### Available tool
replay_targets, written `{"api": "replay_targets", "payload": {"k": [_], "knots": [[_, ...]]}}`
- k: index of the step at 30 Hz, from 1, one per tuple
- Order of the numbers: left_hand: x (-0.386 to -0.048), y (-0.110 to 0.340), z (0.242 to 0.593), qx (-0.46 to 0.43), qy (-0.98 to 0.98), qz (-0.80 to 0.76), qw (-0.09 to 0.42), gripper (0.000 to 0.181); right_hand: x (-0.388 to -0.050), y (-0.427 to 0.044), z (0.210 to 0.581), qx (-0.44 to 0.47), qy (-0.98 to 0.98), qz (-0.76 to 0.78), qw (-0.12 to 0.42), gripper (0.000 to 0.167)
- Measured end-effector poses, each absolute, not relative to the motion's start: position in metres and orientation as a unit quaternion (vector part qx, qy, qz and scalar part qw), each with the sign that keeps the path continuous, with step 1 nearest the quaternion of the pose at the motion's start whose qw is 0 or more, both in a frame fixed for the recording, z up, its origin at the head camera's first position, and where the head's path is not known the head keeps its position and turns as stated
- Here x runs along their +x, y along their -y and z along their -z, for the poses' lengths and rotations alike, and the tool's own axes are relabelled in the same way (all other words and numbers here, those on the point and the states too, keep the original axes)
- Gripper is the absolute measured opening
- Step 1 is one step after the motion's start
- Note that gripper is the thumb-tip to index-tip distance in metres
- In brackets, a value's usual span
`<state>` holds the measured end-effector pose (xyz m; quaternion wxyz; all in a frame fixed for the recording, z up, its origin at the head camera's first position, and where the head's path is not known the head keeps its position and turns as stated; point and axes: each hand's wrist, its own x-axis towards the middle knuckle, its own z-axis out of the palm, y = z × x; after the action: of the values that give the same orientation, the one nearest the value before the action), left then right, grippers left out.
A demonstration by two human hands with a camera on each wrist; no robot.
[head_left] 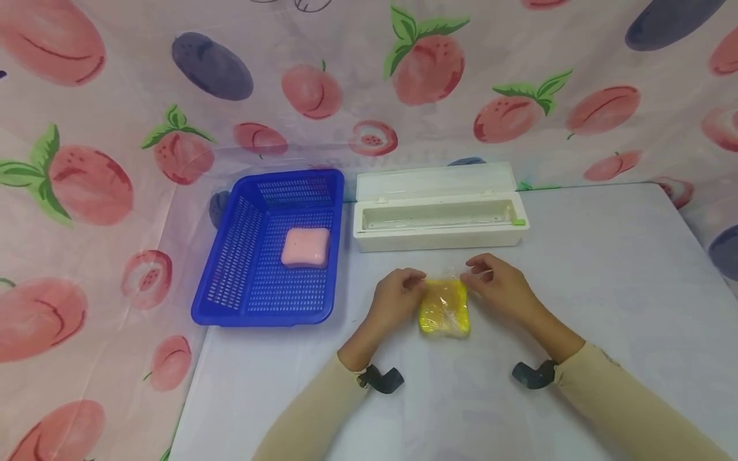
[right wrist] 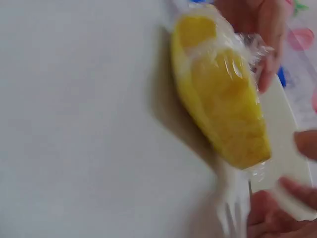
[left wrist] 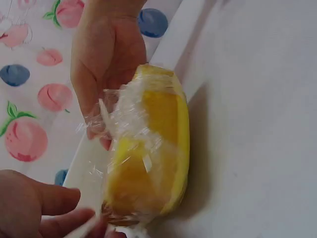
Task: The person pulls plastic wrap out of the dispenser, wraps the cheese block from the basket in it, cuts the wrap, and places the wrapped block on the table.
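On the white table lies a yellow block with a brownish-yellow face (head_left: 442,301), wrapped in clear cling film (left wrist: 136,119). My left hand (head_left: 398,294) is at the block's upper left corner, its fingertips pinching the film edge. At the upper right corner, my right hand (head_left: 500,285) holds the film's other edge between thumb and fingers; it looks blurred in the right wrist view. Loose film bunches along the block's far side, between both hands. Behind them stands a long white cling film dispenser (head_left: 441,240), its clear lid (head_left: 435,182) raised.
To the left, a blue plastic basket (head_left: 265,319) holds a pink rounded block (head_left: 305,248). A green tab (head_left: 519,222) sits on the dispenser's right end. Behind the table hangs a fruit-patterned cloth (head_left: 357,77). A black curved piece is at each wrist.
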<state>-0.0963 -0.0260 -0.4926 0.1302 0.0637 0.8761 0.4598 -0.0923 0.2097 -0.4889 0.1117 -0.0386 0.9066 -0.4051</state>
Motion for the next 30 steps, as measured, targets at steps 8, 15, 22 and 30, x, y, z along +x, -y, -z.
{"api": "replay_targets", "payload": {"k": [8,15,22,30], "knots": [[-0.121,0.010,0.499,0.025,-0.868,-0.444,0.221,0.033,-0.113,-0.200,0.497,-0.008,-0.888,0.419,0.190,0.046],[-0.125,0.010,0.501,0.066,-0.858,-0.461,0.216,0.023,-0.105,-0.188,0.499,-0.022,-0.903,0.419,0.093,0.020],[-0.120,0.013,0.498,0.092,-0.870,-0.450,0.178,0.018,-0.089,-0.184,0.502,-0.113,-0.909,0.399,-0.026,0.013],[-0.114,0.019,0.494,0.100,-0.870,-0.449,0.180,0.021,-0.070,-0.190,0.504,-0.282,-0.917,0.260,-0.111,0.020]]}}
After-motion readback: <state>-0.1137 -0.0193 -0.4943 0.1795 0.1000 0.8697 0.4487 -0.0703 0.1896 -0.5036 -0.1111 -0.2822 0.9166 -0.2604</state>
